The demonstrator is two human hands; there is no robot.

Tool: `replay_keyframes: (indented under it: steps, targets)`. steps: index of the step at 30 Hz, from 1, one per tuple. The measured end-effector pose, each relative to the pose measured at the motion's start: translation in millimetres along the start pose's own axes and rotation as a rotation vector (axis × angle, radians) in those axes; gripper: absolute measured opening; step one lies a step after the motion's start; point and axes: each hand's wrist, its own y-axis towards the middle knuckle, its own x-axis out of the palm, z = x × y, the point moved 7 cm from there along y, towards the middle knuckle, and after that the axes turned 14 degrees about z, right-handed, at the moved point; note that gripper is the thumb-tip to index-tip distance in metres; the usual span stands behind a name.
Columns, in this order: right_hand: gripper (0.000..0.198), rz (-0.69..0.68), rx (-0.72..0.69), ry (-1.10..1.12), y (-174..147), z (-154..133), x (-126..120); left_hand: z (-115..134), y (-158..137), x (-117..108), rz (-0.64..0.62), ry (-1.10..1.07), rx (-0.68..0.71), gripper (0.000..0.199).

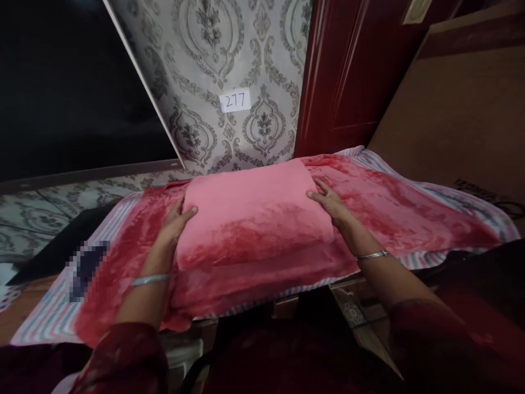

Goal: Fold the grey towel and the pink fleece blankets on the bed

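A thick pink plush blanket, folded into a rounded rectangular bundle, lies in front of me. My left hand holds its left end, thumb on top and fingers along the side. At the opposite end, my right hand grips the edge with thumb and fingers apart. The undersides of both ends are hidden. Beneath the bundle spreads a red and pink plush cover, rumpled on both sides. A striped cloth shows below that cover along its edges.
A large dark screen stands at the back left. Patterned wallpaper carries a paper label reading 277. A red door and a big cardboard box rise at the right. A pixelated dark object lies at the left.
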Motion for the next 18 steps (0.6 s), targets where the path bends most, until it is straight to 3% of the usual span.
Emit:
replay_keyframes:
  steps: [3, 7, 11, 15, 18]
  targets:
    - [0.081, 0.047, 0.129, -0.078, 2.4, 41.9, -2.1, -41.2, -5.2, 5.4, 0.072, 0.029, -0.241, 0.067]
    - [0.062, -0.052, 0.159, -0.059, -7.3, 70.2, -8.9, -60.3, -18.2, -7.5, 0.149, -0.011, -0.275, 0.059]
    - [0.07, -0.109, 0.173, -0.069, -23.5, 67.6, -19.1, -64.3, -43.8, -21.5, 0.1, 0.001, -0.317, 0.067]
    - [0.078, -0.122, 0.003, -0.167, -38.9, 51.2, -13.1, -59.6, -75.4, -22.6, 0.067, 0.017, -0.218, 0.079]
    - [0.081, -0.12, -0.085, -0.148, -43.0, 47.2, -5.5, -54.5, -86.7, -16.5, 0.063, 0.06, -0.161, 0.072]
